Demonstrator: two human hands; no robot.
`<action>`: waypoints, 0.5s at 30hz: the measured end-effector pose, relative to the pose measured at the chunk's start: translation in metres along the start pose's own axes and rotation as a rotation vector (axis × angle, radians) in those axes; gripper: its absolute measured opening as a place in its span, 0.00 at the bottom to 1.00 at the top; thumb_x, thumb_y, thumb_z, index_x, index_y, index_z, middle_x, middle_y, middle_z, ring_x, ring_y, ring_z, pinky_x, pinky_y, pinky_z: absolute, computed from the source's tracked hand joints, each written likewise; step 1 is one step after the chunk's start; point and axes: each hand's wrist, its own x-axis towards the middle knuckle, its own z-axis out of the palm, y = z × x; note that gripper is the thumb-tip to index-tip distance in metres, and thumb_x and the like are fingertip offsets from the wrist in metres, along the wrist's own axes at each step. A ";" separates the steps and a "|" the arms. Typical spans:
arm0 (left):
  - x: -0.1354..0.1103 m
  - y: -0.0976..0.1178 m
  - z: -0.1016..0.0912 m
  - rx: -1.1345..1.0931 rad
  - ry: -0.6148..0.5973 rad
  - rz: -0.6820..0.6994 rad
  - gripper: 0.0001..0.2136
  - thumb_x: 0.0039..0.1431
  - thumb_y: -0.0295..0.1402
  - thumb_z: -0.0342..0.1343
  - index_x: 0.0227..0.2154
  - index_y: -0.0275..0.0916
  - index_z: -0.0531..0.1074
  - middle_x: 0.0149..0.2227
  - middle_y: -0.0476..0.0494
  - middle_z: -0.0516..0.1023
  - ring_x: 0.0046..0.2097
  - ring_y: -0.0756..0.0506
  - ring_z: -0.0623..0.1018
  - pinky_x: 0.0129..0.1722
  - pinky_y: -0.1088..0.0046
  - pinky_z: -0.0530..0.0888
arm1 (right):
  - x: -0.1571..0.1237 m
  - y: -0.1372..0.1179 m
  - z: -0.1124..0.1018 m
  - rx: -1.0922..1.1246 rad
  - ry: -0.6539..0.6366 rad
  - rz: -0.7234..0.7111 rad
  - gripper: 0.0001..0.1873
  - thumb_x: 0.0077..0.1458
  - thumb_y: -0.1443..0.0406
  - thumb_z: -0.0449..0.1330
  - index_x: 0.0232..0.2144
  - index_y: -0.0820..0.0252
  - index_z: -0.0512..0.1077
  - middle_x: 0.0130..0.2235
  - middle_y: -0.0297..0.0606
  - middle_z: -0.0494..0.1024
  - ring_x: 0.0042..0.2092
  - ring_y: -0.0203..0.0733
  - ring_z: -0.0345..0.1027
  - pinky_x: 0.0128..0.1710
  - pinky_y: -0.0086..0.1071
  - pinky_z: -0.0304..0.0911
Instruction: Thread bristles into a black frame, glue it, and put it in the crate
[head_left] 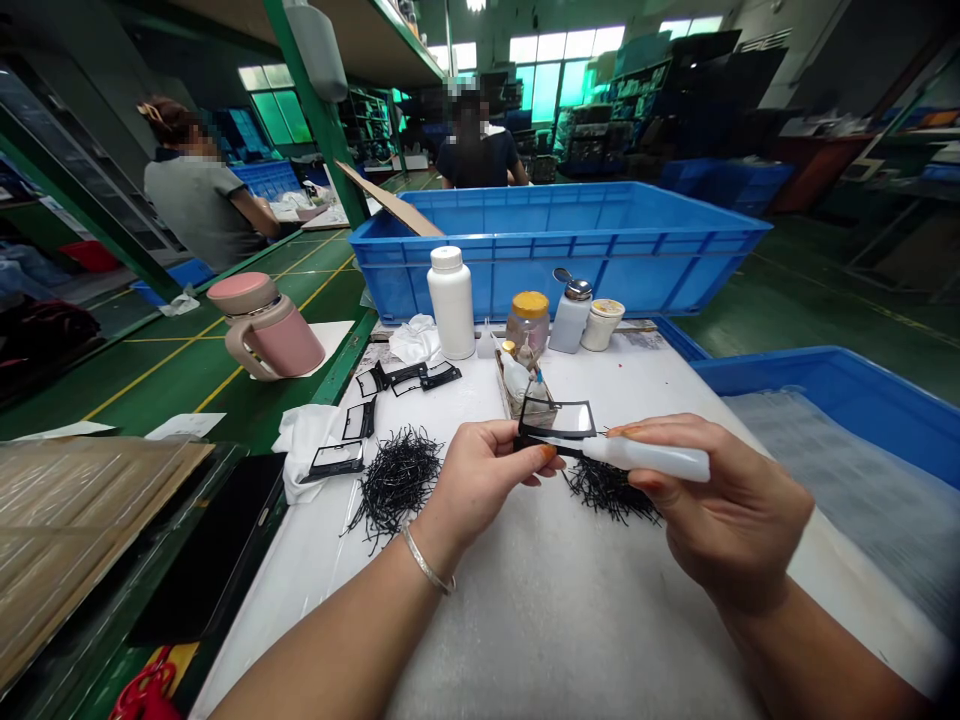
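My left hand (484,478) pinches a small clear lens with a black frame (559,418) by its lower left edge. My right hand (720,505) is wrapped round a slim white squeeze bottle (652,458), whose tip points at the bottom edge of the frame. Under and beside the hands lie two heaps of thin black strips, one on the left (396,478) and one (607,488) partly hidden by my right hand. More black frames (360,422) lie in a loose row on the white table (540,610).
Behind stand a white bottle (451,302), a yellow-lidded jar (528,322), a pump dispenser (570,312) and a small pot (602,324). A large blue crate (555,245) sits further back, another blue crate (847,400) right. A pink mug (262,325) stands left. Two people work behind.
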 end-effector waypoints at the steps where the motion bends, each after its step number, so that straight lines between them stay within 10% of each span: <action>1: 0.000 0.000 0.000 -0.001 0.005 0.000 0.07 0.53 0.32 0.61 0.31 0.33 0.78 0.32 0.40 0.80 0.34 0.47 0.77 0.33 0.75 0.72 | 0.000 0.000 0.000 0.008 0.013 -0.001 0.13 0.48 0.70 0.68 0.39 0.58 0.77 0.36 0.38 0.79 0.37 0.44 0.74 0.36 0.36 0.68; 15: -0.001 0.003 -0.003 0.043 0.038 0.035 0.07 0.54 0.33 0.61 0.30 0.32 0.78 0.32 0.40 0.80 0.33 0.48 0.77 0.33 0.76 0.72 | 0.005 -0.002 -0.008 -0.080 0.137 -0.065 0.07 0.53 0.65 0.65 0.36 0.57 0.78 0.32 0.38 0.79 0.33 0.43 0.72 0.29 0.35 0.64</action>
